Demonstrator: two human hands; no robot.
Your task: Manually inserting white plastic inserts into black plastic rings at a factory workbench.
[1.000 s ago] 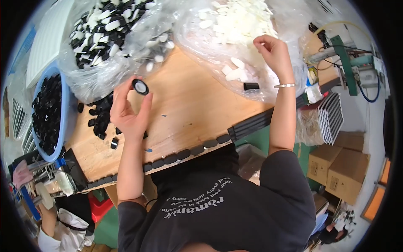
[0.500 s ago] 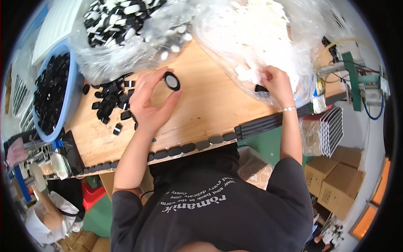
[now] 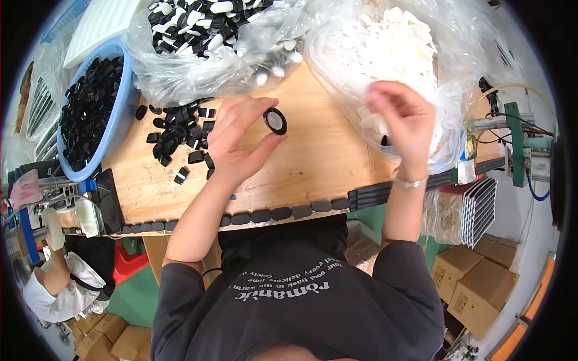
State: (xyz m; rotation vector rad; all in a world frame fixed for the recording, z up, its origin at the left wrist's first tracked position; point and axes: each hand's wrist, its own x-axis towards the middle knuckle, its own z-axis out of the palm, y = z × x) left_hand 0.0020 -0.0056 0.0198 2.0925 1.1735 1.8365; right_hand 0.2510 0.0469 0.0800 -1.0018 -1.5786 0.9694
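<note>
Pinched between the thumb and fingers of my left hand (image 3: 236, 139) is a small black oval cap (image 3: 276, 121), its pale inside visible. It is held above the wooden table, just right of a loose pile of black caps (image 3: 174, 133). My right hand (image 3: 404, 119) is over the near edge of a clear plastic bag of small white pieces (image 3: 400, 45). Its fingertips are smeared by motion, so whether anything is in them cannot be made out. A small black piece (image 3: 385, 140) shows at the bag's edge beside that hand.
A blue basin (image 3: 114, 114) full of black caps stands at left. Behind the pile lies a plastic bag of black and white parts (image 3: 198, 30). Dark oval pads (image 3: 281, 213) line the table's front edge. A green-framed device (image 3: 515, 141) is at right; another person's arm (image 3: 57, 274) shows lower left.
The whole view has shifted a little. My right hand has lifted off the bag's near edge, its fingers now blurred. My left hand still holds the black cap.
</note>
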